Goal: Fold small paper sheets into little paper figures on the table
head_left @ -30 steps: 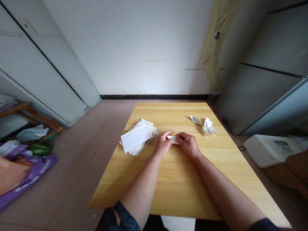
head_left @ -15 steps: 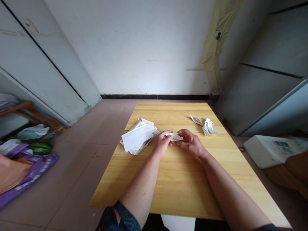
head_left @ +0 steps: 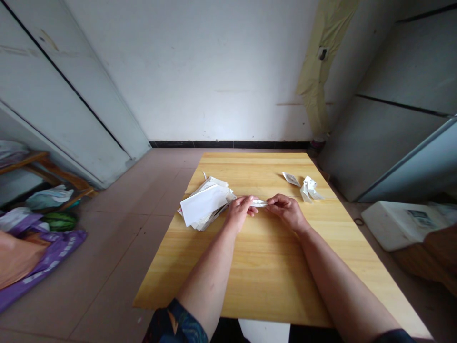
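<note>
- Left hand [head_left: 238, 213]: fingers curled and pressed together, thumb hidden from the head view, pinching the near end of a narrow white paper strip [head_left: 259, 203].
- Right hand [head_left: 287, 211]: fingers [head_left: 276, 201] drawn together, pinching the far end of the same strip; the hands were close, with only a short length of strip showing between them.
- Strip: held level just above the table, between the two hands, and seen edge-on. It appeared folded lengthwise, though the view was too poor to be sure.
- Left of the left hand: a loose stack of white papers and envelopes [head_left: 203, 205], just beside the fingers, with a plain white envelope [head_left: 204, 204] lying askew on top.
- Beyond the right hand: a small flat folded paper [head_left: 291, 178] and a crumpled paper shape [head_left: 310, 189], lying near each other and apart from the stack.
- Progress as shown: two paper pieces had been shaped and set aside, one strip was in hand, and the stack remained much the larger portion.
- Support: a light wooden table [head_left: 250, 286] bore all of these items.
- Surroundings: a watermelon [head_left: 60, 221] lay on a purple bag [head_left: 46, 252] on the floor at left, and a white foam box [head_left: 396, 224] stood at right.
</note>
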The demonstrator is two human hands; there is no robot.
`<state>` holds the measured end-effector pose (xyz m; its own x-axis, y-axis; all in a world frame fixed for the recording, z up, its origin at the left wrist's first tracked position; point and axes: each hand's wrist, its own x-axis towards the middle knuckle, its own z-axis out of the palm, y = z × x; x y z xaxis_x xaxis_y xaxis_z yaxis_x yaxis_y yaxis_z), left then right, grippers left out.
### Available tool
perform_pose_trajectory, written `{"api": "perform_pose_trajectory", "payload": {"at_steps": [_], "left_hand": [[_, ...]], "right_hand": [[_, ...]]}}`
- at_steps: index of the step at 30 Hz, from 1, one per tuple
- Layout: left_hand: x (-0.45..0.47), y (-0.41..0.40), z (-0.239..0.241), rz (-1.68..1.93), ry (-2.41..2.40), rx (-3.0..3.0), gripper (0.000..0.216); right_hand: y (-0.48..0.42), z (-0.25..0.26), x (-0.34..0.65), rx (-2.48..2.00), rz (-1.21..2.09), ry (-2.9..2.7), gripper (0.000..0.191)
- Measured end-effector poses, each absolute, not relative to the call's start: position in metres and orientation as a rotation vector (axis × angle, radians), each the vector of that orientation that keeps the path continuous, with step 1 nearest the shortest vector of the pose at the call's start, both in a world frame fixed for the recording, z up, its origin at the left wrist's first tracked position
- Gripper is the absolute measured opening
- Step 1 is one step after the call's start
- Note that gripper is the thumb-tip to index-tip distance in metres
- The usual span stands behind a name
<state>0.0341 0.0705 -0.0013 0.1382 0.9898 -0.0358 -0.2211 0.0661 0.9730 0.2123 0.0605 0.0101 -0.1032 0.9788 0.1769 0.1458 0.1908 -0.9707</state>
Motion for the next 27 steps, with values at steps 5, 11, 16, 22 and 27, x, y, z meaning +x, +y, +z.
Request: {"api": "perform_pose_trajectory", "payload": {"at_steps": [5, 11, 16, 22, 27], "left_hand": [[0.034, 0.074, -0.008, 1.192, 0.94, 1.057, 0.045], [0.036, 0.072, -0.005, 1.209, 0.916, 1.005, 0.045], [0.036, 0.071, 0.0, 1.184, 0.912, 0.997, 0.046], [0.032, 0.07, 0.003, 1.181, 0.871, 1.03, 0.038], [0.03, 0.071, 0.001, 1.205, 0.861, 1.014, 0.029]], "right_hand": [[0.061, 0.01, 0.214, -1.131, 1.065, -1.484, 0.023], [0.061, 0.012, 0.214, -1.138, 1.054, -1.475, 0.021], [0.059, 0.014, 0.217, -1.1, 1.076, -1.493, 0.021], [0.058, 0.018, 0.221, -1.118, 0.95, -1.569, 0.02], [0.059, 0.022, 0.222, -1.118, 0.965, -1.522, 0.026]]}}
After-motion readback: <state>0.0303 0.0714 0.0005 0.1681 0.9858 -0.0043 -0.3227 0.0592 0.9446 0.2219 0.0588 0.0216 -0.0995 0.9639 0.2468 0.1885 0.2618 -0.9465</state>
